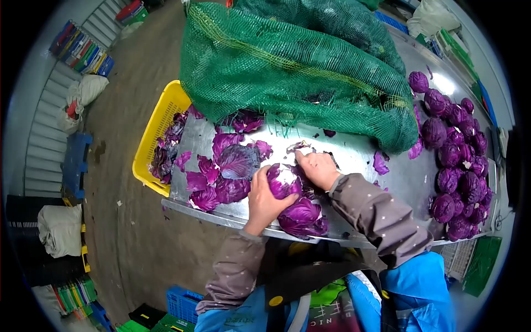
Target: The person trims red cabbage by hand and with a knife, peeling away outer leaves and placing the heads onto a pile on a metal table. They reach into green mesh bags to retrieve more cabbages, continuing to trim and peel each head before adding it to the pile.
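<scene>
Cabbage in hand: one purple head (283,181), held above the bench (404,177) close to its near edge, left of the middle; its pale base faces up.
Left hand: the hand (263,199) is clamped on the cabbage, gripping it from the left and near side.
Right hand: the hand (319,169) is just right of the cabbage and farther from the near edge, back of the hand upward, fingers bent; a pale scrap (299,146) lies by the fingertips. Whether the fingers are closed on anything cannot be told, as the hand hides its grip.
Near edge: a leafy purple piece (303,217), perhaps a second head, lies just below the held cabbage, beside the left hand.
Loose leaves: a spread of purple leaves (238,160) covers part of the bench's left end, left of the held cabbage, some reaching the near edge.
Yellow crate: the crate (149,133) stands at the bench's left edge, with purple leaf waste (163,157) inside.
Mesh sack: a green sack (298,72), bulky, lies across the far part of the bench; another green sack (337,25) lies behind it.
Cabbage heap: many purple heads (459,166) are massed along the bench's right edge, down to the near right corner.
Floor: a blue crate (182,303) stands below the bench's near left corner.
</scene>
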